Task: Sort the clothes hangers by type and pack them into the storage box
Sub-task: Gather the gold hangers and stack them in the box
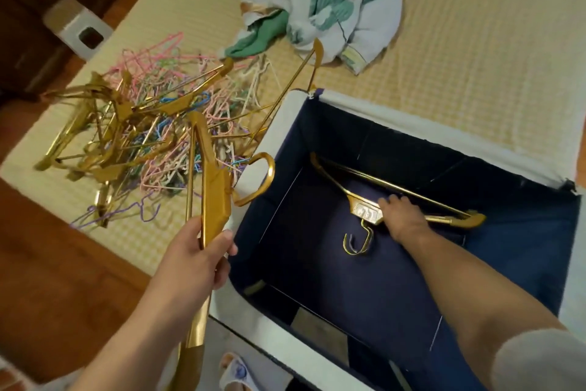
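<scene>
Left hand [193, 259]: fingers clamped round a bunch of gold hangers [211, 194], hooks up, just beside the storage box [279, 124] rim. Right hand [401, 216] down inside, fingers pressed on the gold hangers on the box floor [409, 197]; grip or mere touch, cannot tell.

Risks: my bunch's hook could snag the soft fabric rim going in; smooth metal may slip and fan out. The tangled pile [142, 124] on the mat mixes stiff gold with thin coated wire hangers [152, 70], which will drag each other.
</scene>
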Demonstrator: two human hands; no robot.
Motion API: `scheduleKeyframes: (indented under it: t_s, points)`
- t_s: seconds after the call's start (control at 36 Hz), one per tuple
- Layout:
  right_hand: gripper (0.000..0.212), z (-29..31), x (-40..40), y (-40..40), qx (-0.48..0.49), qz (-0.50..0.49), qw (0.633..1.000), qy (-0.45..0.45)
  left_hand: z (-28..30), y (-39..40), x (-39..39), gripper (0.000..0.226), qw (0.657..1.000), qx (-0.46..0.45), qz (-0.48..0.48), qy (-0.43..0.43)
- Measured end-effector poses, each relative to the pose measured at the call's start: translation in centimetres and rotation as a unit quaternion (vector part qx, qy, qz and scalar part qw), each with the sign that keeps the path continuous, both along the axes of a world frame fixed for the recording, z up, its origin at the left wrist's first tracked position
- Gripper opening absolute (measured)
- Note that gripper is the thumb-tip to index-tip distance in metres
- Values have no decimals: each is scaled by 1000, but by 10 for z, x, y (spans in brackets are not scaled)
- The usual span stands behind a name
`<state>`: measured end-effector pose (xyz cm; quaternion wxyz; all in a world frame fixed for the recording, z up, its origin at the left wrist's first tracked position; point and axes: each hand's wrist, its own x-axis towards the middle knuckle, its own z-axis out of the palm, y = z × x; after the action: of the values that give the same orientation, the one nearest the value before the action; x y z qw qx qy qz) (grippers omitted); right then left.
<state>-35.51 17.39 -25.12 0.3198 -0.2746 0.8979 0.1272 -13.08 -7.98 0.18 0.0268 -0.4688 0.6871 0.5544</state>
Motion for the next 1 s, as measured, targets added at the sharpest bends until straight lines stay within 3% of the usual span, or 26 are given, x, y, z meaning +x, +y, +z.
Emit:
scheduleKeyframes:
  t_s: [0.11, 0.22, 0.31, 0.42, 0.56, 0.61, 0.75, 0.83, 0.92, 1.0]
  points:
    - [46, 6, 22, 3, -18, 0, 999, 36, -3, 1, 8, 15, 1000, 14, -6, -16]
    - [48, 26, 65, 12, -109, -26, 994, 16, 5, 3, 14, 16, 1000, 17, -18, -13]
    - [34, 42, 95, 19, -204, -112, 972, -22, 11, 2, 19, 18, 1000, 10, -24, -13]
    - [35, 51, 116, 23, -268, -251, 928, -57, 15, 1, 24, 18, 1000, 7, -23, -10]
    - [12, 52, 127, 30, -275, -365, 850, -262, 15, -1, 31, 18, 1000, 19, -12, -11]
    - [12, 51, 130, 34, -251, -366, 846, -295, 16, -1, 34, 19, 1000, 20, -13, -11]
    - [21, 77, 128, 28, -247, -364, 858, -267, 19, -4, 40, 20, 1000, 19, -19, -5]
    - [11, 108, 120, 20, -250, -349, 863, -266, 23, -4, 42, 18, 1000, 28, 4, 13]
    - [27, 135, 106, 15, -269, -372, 845, -275, 21, -2, 40, 14, 998, 45, 24, 31]
    - [52, 149, 86, 9, -299, -397, 843, -205, 22, -4, 39, 13, 998, 49, 24, 42]
